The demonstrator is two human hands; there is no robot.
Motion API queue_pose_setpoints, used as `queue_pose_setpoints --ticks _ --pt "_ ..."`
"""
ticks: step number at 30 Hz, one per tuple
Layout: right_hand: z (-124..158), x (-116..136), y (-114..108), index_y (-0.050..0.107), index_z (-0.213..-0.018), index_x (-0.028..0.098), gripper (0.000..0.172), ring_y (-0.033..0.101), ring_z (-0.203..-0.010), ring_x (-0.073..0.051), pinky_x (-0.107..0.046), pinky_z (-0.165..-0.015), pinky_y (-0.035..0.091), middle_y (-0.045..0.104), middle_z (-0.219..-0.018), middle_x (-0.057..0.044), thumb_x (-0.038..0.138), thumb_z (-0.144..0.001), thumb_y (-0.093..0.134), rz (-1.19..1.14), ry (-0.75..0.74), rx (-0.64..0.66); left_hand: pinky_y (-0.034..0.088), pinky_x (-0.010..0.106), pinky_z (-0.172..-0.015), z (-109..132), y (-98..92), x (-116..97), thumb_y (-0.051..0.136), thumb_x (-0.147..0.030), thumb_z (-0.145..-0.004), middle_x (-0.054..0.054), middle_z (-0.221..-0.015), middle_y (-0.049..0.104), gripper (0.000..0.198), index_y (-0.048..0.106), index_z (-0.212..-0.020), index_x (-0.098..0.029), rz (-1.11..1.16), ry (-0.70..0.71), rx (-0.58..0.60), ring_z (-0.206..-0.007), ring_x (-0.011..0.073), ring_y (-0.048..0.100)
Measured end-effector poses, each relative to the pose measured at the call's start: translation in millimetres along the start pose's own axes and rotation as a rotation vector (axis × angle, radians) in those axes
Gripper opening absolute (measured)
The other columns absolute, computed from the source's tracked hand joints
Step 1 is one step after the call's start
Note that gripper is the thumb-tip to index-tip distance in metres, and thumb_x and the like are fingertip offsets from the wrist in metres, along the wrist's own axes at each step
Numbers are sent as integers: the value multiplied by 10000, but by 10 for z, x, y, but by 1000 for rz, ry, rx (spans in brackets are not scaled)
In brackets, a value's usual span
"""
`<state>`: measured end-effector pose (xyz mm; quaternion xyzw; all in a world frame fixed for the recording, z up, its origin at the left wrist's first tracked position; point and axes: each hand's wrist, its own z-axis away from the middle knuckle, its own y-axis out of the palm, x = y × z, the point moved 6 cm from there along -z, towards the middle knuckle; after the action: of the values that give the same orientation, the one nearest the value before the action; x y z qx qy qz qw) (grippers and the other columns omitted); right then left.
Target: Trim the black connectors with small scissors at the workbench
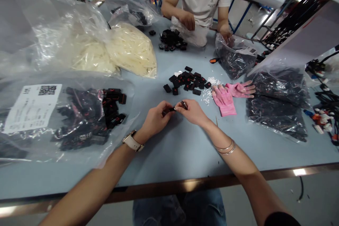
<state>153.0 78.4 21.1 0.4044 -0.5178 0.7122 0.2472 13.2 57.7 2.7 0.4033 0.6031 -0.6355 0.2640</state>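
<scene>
1. Pale blue worktable (180, 162), head view: it spreads on all sides of the grip, and I see a co-worker in a white shirt (203, 3) seated across it, both hands at plastic bags.
2. Grip, same view: the left hand (156, 117) and right hand (194, 112) meet fingertip to fingertip, both pinched around a small black piece (172, 109). A dark bit (183, 104) shows at the right fingers; I cannot tell whether it belongs to the same piece.
3. Surroundings of the grip: just beyond lie loose black pieces (189, 80), some with red marks; beyond and to the right, white slivers (214, 82) and pink gloves (224, 103); to the left, a clear bag (82, 113) of black parts.
4. Handling, as I judge it: the piece should be light, stiff and rather slick, easily twisted out of line. I would hold it by its side edges, thumb against forefinger, pressing lightly in case thin plastic features snap.
</scene>
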Motion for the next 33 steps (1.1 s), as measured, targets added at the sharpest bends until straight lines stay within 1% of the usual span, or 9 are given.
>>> queue_pose_setpoints --ticks 4,8,12,16,18,21,25,29,33 --pt "-23 -70 9 633 -767 163 141 462 -622 -99 -248 -628 357 579 -679 33 297 -732 660 -128 9 -32 425 273 -591 -3 -9 -12 537 -345 -790 -6 -695 640 129 529 -818 -220 16 7 -1 -588 151 560" --pt "-41 -119 35 603 -739 159 206 427 -596 -90 -241 -598 343 518 -633 54 342 -690 686 -271 15 13 435 276 -607 -4 -13 7 543 -359 -790 -3 -713 656 143 531 -820 -220 40 -4 6 -608 156 575" --pt "-45 -115 11 637 -749 154 216 385 -581 -84 -239 -574 305 474 -602 61 363 -705 668 -273 2 39 443 279 -616 -4 -8 29 549 -379 -795 -2 -722 668 166 524 -836 -220 61 -19 18 -623 161 586" --pt "-44 -123 -18 694 -840 147 244 377 -569 -83 -235 -558 292 467 -592 60 364 -734 663 -260 19 60 430 271 -594 -8 -10 32 550 -390 -795 -10 -706 665 177 521 -842 -222 75 -31 18 -604 156 582" --pt "-35 -105 -30 716 -911 157 249 385 -571 -83 -233 -567 301 478 -597 60 341 -748 671 -204 10 55 420 270 -580 -8 -12 27 547 -404 -794 -11 -687 658 189 515 -836 -222 78 -37 20 -589 155 572" --pt "-8 -21 -49 739 -965 198 215 421 -595 -87 -236 -605 330 531 -649 43 300 -790 666 -18 -60 17 413 274 -576 -7 -23 16 540 -410 -795 -7 -679 649 195 509 -831 -221 71 -42 13 -586 156 564" --pt "48 120 -39 738 -1008 241 197 491 -687 -106 -248 -677 368 616 -842 -12 261 -854 617 272 -211 -55 420 275 -583 -11 -35 20 546 -397 -788 -9 -680 638 183 503 -813 -221 75 -47 -13 -604 156 570" --pt "97 164 30 718 -1015 266 225 515 -705 -118 -254 -634 347 635 -986 -34 218 -884 542 509 -283 -41 426 278 -589 -18 -29 49 550 -414 -785 -9 -666 626 202 512 -800 -216 80 -51 -31 -607 156 567" --pt "109 189 29 703 -966 210 199 559 -757 -132 -256 -662 370 654 -974 -47 235 -885 523 495 -292 -47 428 274 -594 -15 -32 56 552 -421 -788 -4 -698 636 213 519 -813 -212 66 -46 -40 -614 150 565"
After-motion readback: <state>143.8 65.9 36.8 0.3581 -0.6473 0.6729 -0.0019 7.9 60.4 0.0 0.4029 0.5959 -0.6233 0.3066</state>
